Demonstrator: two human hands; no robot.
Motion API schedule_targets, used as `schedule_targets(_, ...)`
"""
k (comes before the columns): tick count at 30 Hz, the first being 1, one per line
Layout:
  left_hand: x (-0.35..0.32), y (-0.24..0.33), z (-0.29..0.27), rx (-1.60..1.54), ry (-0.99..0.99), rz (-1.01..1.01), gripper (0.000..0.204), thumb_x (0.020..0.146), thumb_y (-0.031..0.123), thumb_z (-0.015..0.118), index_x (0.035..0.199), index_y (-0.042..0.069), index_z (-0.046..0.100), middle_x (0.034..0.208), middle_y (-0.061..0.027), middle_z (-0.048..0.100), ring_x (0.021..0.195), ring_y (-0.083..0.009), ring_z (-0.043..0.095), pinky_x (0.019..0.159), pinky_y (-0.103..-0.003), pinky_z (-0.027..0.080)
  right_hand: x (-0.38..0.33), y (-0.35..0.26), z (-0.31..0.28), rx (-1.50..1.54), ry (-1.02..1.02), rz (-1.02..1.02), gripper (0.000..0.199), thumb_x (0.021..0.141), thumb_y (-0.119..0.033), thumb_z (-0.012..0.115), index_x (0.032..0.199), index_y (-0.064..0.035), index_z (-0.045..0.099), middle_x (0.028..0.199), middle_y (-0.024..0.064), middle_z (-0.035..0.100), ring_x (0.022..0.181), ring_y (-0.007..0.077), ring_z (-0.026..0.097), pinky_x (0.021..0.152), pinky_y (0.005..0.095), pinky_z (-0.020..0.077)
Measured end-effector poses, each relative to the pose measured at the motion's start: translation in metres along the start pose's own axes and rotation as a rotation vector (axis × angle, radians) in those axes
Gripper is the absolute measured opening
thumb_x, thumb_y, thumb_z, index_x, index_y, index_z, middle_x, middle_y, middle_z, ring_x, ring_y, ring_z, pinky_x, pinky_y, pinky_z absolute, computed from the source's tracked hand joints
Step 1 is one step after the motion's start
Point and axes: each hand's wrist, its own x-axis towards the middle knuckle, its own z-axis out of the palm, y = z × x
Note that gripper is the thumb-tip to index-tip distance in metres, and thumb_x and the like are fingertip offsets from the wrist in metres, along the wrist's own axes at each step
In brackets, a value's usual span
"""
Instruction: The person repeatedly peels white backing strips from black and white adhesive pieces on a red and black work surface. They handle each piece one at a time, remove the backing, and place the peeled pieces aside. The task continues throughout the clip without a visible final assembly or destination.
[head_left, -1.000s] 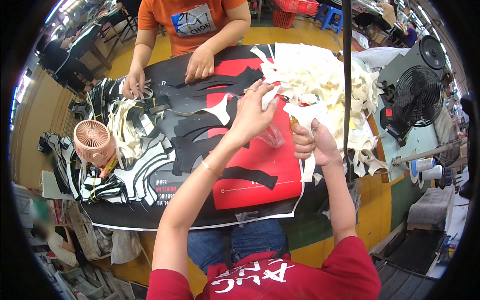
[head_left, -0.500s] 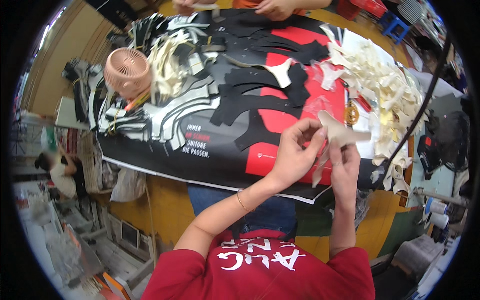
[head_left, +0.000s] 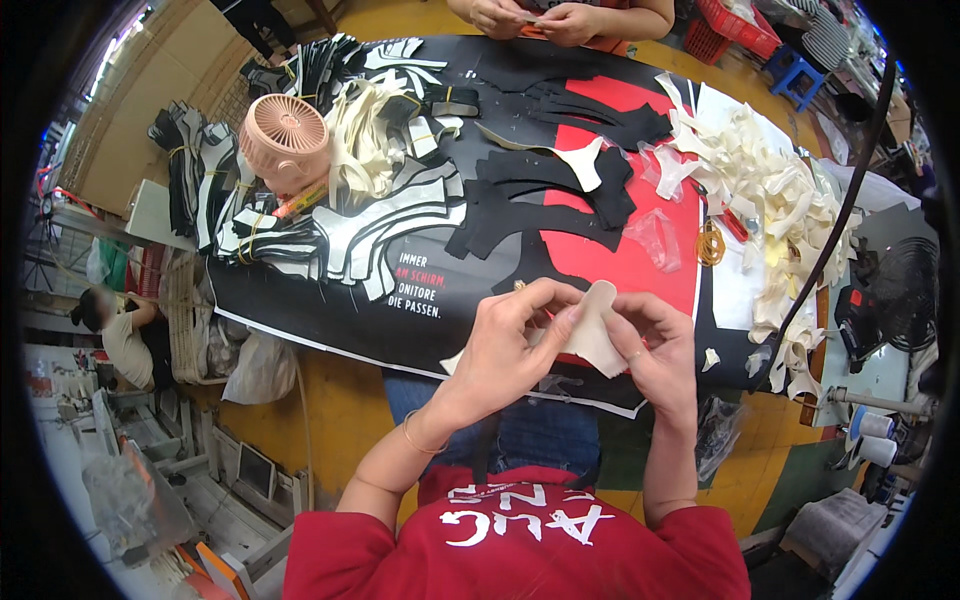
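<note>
Near the table's front edge, my left hand and my right hand pinch a cream fabric piece between thumbs and fingers. Its rounded end points up, and a pale strip shows below my left wrist; whether it belongs to the same piece I cannot tell. Just beyond my hands, black curved fabric pieces lie overlapping on the black and red printed mat. A single cream Y-shaped piece rests on top of them.
A loose cream heap covers the right side, beside yellow rubber bands and a red-handled tool. At left, a pink fan stands among bundled black and white pieces. Across the table are another person's hands.
Both my hands have moved left and closer to my body with the cream piece, which is now turned more upright. The other person's hands have come together. The whole view has shifted slightly.
</note>
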Motion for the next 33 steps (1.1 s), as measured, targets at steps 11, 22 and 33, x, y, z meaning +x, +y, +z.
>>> schedule_targets(11, -0.009, -0.008, 0.003, 0.122, 0.265, 0.117, 0.016, 0.085, 0.004, 0.075, 0.099, -0.003, 0.07, 0.095, -0.0111, 0.069, 0.084, -0.0157, 0.063, 0.076, -0.029, 0.051, 0.013, 0.015, 0.043, -0.587, 0.263, -0.584, 0.013, 0.082, -0.007, 0.076, 0.093, -0.0025, 0.069, 0.084, 0.0119, 0.068, 0.073, 0.0279, 0.066, 0.065, 0.035, 0.0515)
schedule_targets(22, -0.013, -0.014, -0.006, -0.011, 0.395, 0.05, 0.008, 0.088, 0.0, 0.07, 0.095, -0.004, 0.072, 0.09, -0.0101, 0.071, 0.074, -0.0134, 0.068, 0.068, -0.026, 0.055, 0.023, 0.011, 0.059, -0.822, 0.201, -0.865, 0.017, 0.08, -0.006, 0.075, 0.095, -0.0031, 0.069, 0.085, 0.0074, 0.067, 0.074, 0.0243, 0.067, 0.065, 0.0354, 0.0512)
schedule_targets(33, -0.013, -0.017, -0.005, -0.081, 0.326, 0.023, 0.011, 0.091, 0.002, 0.068, 0.098, -0.004, 0.071, 0.092, -0.01, 0.07, 0.072, -0.0134, 0.068, 0.066, -0.026, 0.056, 0.017, 0.0, 0.052, -0.365, 0.036, -0.394, 0.016, 0.092, -0.008, 0.069, 0.1, 0.0049, 0.07, 0.092, 0.0165, 0.072, 0.08, 0.0274, 0.072, 0.068, 0.0326, 0.0557)
